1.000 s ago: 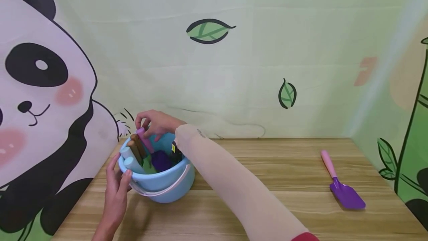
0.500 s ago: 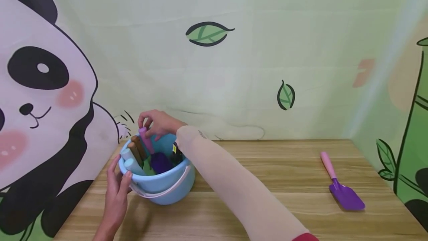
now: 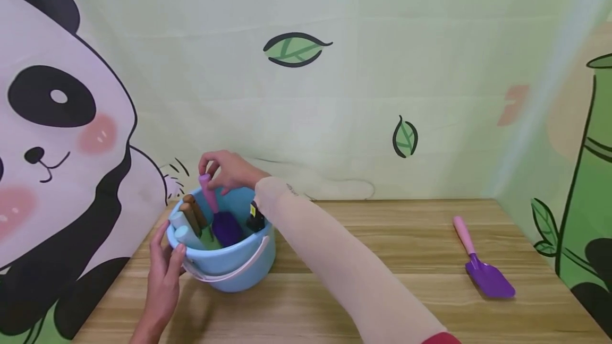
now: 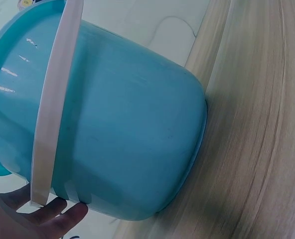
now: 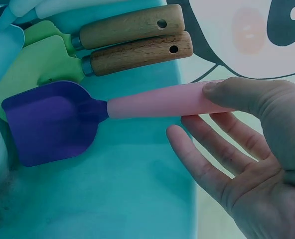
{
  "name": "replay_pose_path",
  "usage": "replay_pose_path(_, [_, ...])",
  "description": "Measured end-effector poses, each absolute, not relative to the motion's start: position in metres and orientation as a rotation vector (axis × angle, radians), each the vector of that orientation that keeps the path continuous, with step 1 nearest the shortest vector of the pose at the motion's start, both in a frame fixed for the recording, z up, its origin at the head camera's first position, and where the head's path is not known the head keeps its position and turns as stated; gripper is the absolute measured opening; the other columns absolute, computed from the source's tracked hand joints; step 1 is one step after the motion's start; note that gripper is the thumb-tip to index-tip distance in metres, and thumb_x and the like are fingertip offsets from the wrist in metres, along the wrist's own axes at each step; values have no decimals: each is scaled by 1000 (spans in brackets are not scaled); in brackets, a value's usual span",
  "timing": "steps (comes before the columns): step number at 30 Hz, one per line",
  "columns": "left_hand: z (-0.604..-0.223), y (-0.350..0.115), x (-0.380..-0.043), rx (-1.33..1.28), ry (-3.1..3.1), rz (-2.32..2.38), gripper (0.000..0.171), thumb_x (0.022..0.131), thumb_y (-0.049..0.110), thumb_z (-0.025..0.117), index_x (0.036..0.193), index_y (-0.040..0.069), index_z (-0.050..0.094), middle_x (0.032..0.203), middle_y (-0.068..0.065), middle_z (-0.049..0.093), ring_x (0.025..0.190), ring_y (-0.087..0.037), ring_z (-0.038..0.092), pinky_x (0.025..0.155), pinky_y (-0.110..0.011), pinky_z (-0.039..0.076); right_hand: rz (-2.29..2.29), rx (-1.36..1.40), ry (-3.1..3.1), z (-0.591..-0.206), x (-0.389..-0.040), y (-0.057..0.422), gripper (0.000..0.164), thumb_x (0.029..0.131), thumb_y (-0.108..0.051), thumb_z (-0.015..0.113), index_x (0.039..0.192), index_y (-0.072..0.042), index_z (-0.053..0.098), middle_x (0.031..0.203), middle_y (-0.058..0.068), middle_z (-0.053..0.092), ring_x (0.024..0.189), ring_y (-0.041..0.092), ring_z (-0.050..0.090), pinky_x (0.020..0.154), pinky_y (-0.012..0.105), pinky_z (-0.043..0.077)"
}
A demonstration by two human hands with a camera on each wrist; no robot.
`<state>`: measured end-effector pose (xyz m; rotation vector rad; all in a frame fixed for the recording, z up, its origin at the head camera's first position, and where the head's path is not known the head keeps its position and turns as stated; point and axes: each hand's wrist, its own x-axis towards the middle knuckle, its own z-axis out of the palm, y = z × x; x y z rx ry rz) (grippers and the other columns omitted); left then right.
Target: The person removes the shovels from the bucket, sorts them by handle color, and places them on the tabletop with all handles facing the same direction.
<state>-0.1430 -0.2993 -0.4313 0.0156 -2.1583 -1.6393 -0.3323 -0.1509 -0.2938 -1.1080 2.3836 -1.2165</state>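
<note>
My right hand (image 3: 232,171) pinches the pink handle end of a toy shovel (image 3: 227,229) between thumb and fingers. The shovel's purple blade (image 5: 55,122) points down inside a light blue bucket (image 3: 246,271), over green blades (image 5: 43,62) of other tools. Those green tools have wooden handles (image 5: 137,52) leaning on the bucket's left side, beside two light blue handles (image 3: 187,236). My left hand (image 3: 163,275) holds the bucket's left side, thumb at the rim. In the left wrist view its fingertips (image 4: 70,216) touch the outer wall near the pale carrying handle (image 4: 53,109).
A second purple shovel (image 3: 489,278) with a pink handle lies at the right of the wooden table (image 3: 382,243). A black item with a yellow label (image 3: 256,220) sits in the bucket's right side. A printed panda backdrop (image 3: 334,94) stands right behind the table.
My right hand has risen slightly with the pinched shovel, whose blade sits a little higher in the bucket. The left hand keeps its hold on the bucket.
</note>
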Motion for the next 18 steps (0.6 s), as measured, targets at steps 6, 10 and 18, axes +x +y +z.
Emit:
replay_pose_path(6, [-432, -299, -143, 20, -2160, -1640, 62, 111, 27, 42, 165, 30, 10, 165, -17, 23, 145, -44, 31, 80, -13, 49, -1207, -1102, 2410, -291, -332, -150, 24, 90, -2, 77, 104, -16, 62, 108, 3, 65, 90, 15, 66, 67, 33, 61])
replay_pose_path(10, [-431, -299, -143, 20, -2160, -1646, 62, 111, 27, 42, 165, 31, 10, 165, -18, 23, 145, -43, 31, 80, -14, 49, -1219, -1113, 2409, -291, -334, -149, 24, 90, -2, 78, 103, -16, 62, 106, 3, 65, 89, 15, 66, 66, 33, 61])
replay_pose_path(18, [-432, -299, -144, 11, -2145, -1651, 62, 111, 25, 41, 165, 31, 11, 164, -19, 25, 143, -41, 33, 80, -14, 49, -1235, -1161, 2398, -287, -331, -145, 23, 91, -3, 76, 105, -15, 62, 110, 4, 64, 88, 20, 69, 68, 34, 61])
